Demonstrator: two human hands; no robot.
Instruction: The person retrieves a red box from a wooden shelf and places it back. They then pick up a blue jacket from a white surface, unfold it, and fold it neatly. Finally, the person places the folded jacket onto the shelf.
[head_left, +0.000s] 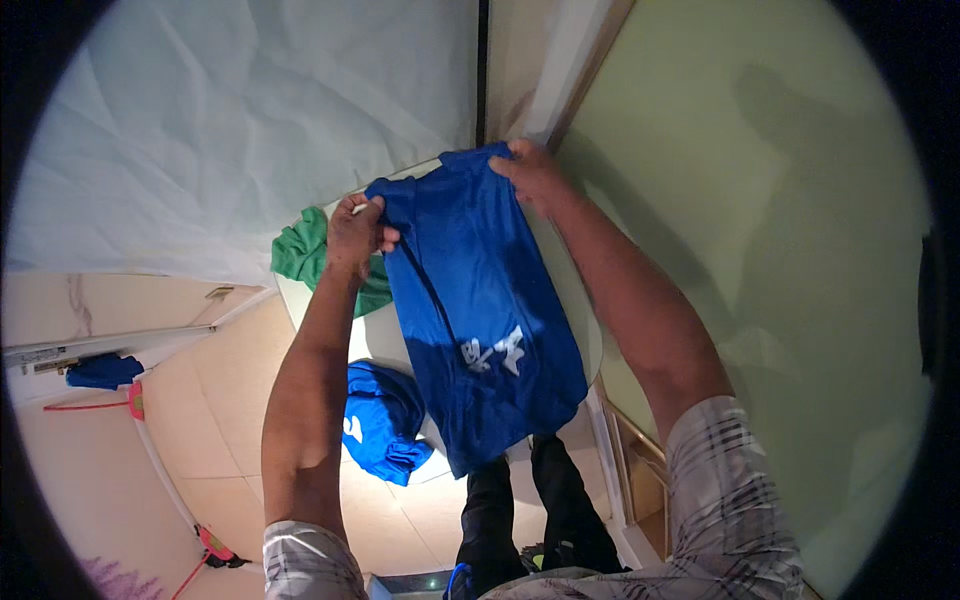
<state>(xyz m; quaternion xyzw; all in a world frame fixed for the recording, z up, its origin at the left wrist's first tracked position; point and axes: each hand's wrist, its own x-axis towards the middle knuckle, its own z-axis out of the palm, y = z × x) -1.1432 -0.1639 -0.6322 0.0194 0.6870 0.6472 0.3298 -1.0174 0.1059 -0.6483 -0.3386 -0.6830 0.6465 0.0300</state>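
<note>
A blue fabric garment (480, 255) with white printing near its lower end hangs stretched between my two hands. My left hand (358, 232) pinches its upper left corner. At the upper right corner, my right hand (531, 174) grips the cloth between thumb and fingers. Folds run lengthwise down the garment, and its lower end reaches in front of my legs. Behind my left hand and forearm lies a crumpled green cloth (300, 251), partly hidden. A bunched blue garment (386, 424) with a white mark rests lower, to the left of the held one.
The cloths lie over a white tabletop (379, 334) with a rounded edge. A pale sheet (262, 112) hangs beyond it; a pale green wall (810, 225) stands at the right. At left are a dark blue cloth (105, 371) and red-handled cleaning tools (215, 546) on tiled floor (225, 420).
</note>
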